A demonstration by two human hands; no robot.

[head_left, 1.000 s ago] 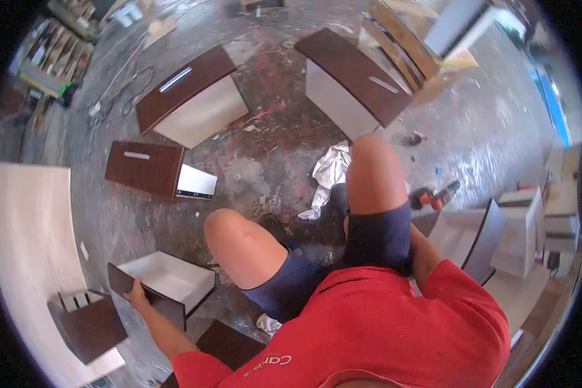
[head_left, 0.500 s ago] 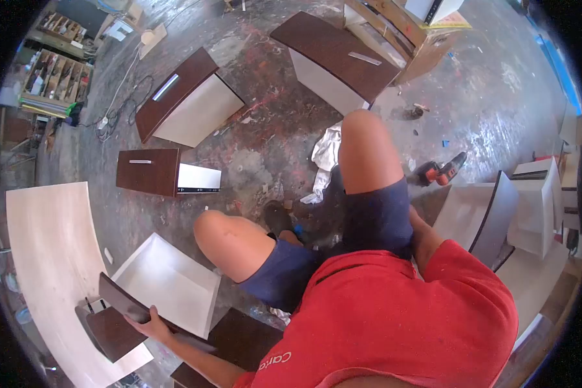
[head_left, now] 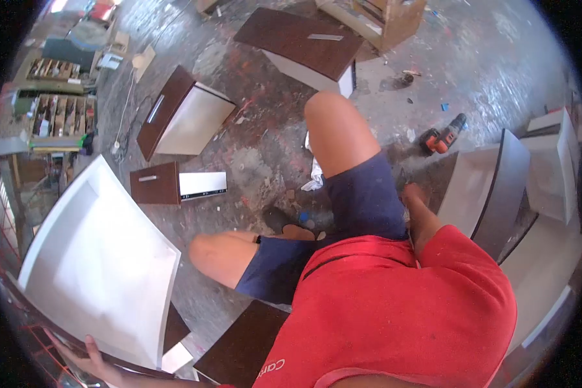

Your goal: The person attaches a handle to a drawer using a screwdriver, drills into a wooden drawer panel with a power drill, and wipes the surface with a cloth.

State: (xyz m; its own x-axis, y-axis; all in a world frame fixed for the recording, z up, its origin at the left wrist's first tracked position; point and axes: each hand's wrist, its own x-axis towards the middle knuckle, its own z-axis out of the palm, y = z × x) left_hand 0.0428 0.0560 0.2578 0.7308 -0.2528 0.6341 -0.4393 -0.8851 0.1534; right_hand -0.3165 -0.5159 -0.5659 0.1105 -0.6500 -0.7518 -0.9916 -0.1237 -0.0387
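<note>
My left hand grips the dark front panel of a large white-lined drawer at the lower left. The drawer is raised and tilted, its white inside facing up. The fingers show against the panel's edge; the far side of the hold is hidden. My right hand is low beside my right thigh, near the floor. Its fingers are small and partly hidden, and I cannot make out anything in it. Right of it stands another drawer with a dark front.
An orange-and-black cordless drill lies on the floor. Ahead are dark-fronted drawers with metal handles: a large one, a middle one and a small one. A dark brown panel lies beside me, lower left.
My left hand has moved down and left, lifting and tilting the white drawer from the floor. The view has shifted too. My right hand stays beside my thigh.
</note>
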